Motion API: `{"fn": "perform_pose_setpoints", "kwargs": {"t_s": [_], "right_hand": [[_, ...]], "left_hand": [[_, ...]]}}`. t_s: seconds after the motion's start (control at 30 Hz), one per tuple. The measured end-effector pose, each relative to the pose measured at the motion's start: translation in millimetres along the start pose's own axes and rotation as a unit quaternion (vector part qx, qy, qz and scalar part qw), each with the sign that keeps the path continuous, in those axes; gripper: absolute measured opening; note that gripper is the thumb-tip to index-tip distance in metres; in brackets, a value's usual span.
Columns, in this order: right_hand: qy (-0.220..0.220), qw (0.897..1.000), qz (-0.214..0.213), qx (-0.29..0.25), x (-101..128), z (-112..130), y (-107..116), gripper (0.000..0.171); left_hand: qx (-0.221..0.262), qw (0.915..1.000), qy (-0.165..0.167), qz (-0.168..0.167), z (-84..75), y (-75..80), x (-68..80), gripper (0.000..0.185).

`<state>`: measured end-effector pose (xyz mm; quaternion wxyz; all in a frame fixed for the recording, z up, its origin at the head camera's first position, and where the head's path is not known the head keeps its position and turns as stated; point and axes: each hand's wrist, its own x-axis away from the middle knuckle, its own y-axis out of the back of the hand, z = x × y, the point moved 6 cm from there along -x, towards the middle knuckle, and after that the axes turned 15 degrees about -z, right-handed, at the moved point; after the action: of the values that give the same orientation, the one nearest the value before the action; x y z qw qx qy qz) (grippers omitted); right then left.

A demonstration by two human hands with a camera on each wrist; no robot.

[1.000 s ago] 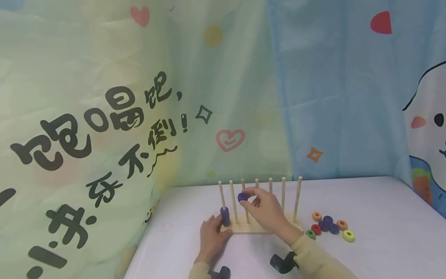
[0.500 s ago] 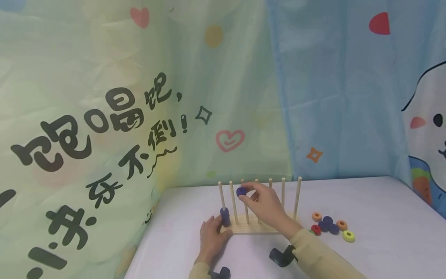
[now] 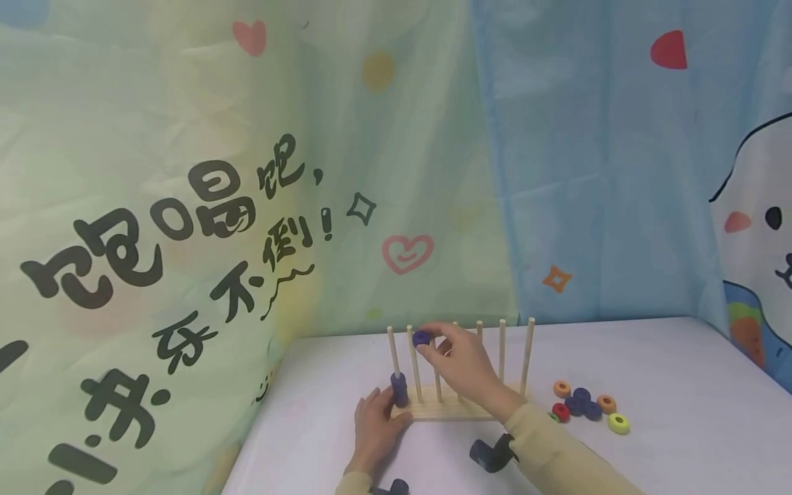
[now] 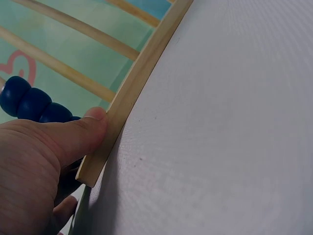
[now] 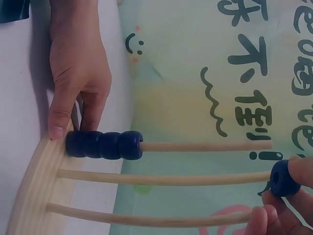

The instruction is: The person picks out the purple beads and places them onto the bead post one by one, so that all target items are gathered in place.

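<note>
Printed curtains, green on one side and blue on the other, hang behind the white tabletop where we work. Near its back edge stands our wooden peg rack, seven upright pegs in a row on a flat base. Our left hand rests at the rack's left end, thumb pressed flat against the edge of the base and the other fingers curled round behind the corner. Just beside that thumb, a stack of dark blue rings sits at the bottom of the leftmost peg. Our right hand is raised over the rack, thumb and fingertips pinching one blue ring right at the top of the second peg from the left; we cannot tell whether the ring is on the tip yet. Toward the tabletop's right side, just off the rack's right end, lie loose rings in orange, blue, red, green and yellow
</note>
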<state>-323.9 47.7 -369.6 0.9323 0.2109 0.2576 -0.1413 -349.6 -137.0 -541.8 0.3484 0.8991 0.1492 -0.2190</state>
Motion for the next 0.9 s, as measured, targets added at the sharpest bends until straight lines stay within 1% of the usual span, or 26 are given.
{"fn": "perform_pose_setpoints", "kwargs": {"t_s": [0.23,0.47,0.7,0.9], "right_hand": [[0.017,1.000,-0.013,-0.001,-3,4,-2,0.029],[0.038,0.999,-0.019,-0.010,-5,14,-3,0.030],[0.035,0.999,-0.010,-0.013,-9,19,-5,0.032],[0.036,0.999,-0.012,-0.006,-13,18,-7,0.031]], "left_hand": [[-0.001,1.0000,0.001,0.000,2.7,-2.0,-0.1,0.055],[-0.002,1.0000,0.000,0.000,3.2,-2.0,-0.4,0.057],[-0.009,1.0000,0.000,0.002,3.8,-1.6,-0.4,0.057],[-0.001,1.0000,0.001,0.001,0.9,0.6,0.2,0.057]]}}
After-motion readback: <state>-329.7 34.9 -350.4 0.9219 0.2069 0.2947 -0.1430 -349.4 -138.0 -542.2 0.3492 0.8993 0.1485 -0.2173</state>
